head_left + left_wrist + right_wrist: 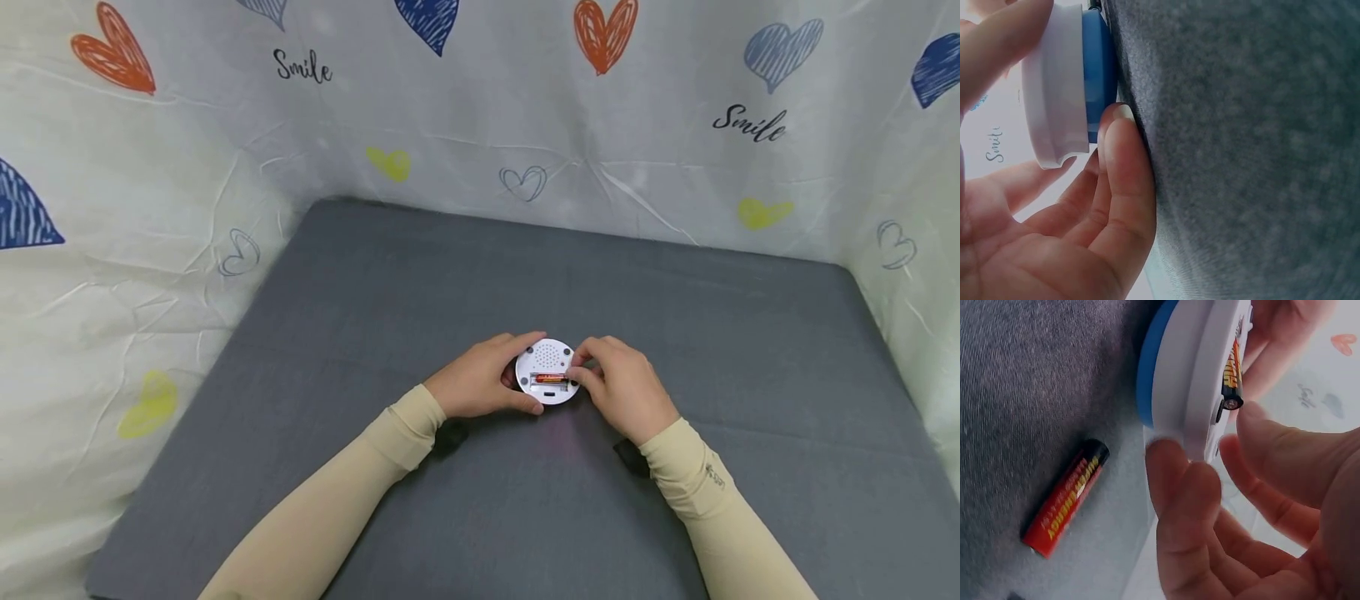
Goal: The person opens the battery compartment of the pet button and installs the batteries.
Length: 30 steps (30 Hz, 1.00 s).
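A round white device with a blue base is held face up, its blue side close to the grey table. Its face has a cluster of small holes and a battery slot with a red and black battery in it. My left hand grips the rim between thumb and fingers. At the opposite rim is my right hand, fingers loosely bent, its thumb tip at the end of the battery. That battery end stands slightly proud of the slot in the right wrist view. A second red and black battery lies on the table beneath the right hand.
The grey table stretches around both hands. White sheeting printed with hearts and "Smile" hangs behind it and at the sides. Dark objects sit under both wrists, beside the light sleeves.
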{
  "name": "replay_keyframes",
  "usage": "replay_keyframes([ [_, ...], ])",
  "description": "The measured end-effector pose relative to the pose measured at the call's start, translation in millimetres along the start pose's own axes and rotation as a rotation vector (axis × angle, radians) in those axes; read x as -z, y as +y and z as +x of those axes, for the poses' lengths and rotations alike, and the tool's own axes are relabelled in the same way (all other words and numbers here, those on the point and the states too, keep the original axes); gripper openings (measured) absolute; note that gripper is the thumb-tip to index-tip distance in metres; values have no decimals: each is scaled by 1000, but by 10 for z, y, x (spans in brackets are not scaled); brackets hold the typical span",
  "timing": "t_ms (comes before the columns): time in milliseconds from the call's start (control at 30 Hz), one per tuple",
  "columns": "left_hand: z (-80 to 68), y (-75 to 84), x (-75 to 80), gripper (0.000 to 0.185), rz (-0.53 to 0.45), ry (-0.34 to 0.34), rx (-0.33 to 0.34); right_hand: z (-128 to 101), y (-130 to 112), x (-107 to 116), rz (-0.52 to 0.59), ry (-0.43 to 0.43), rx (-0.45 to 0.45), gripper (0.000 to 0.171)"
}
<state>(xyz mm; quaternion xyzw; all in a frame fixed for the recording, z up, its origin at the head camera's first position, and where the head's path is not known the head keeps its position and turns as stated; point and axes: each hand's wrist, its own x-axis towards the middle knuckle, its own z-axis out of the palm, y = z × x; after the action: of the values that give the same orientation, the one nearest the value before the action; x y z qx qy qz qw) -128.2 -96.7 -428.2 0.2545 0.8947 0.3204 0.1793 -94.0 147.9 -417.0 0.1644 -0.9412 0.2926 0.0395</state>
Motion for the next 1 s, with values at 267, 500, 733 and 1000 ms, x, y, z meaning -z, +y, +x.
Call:
replay_keyframes([
  [267, -6, 4, 4, 103, -8, 8, -1, 22, 15, 23, 79, -114, -113, 21],
  [500, -6, 22, 20, 108, -22, 8, 10, 63, -3, -8, 134, -184, -198, 49],
  [733, -12, 33, 32, 108, 4, -4, 0, 61, -53, -51, 95, -170, -185, 45],
  [1000, -13, 28, 58, 107, -23, -16, -1, 72, -61, -67, 166, -155, -192, 44],
])
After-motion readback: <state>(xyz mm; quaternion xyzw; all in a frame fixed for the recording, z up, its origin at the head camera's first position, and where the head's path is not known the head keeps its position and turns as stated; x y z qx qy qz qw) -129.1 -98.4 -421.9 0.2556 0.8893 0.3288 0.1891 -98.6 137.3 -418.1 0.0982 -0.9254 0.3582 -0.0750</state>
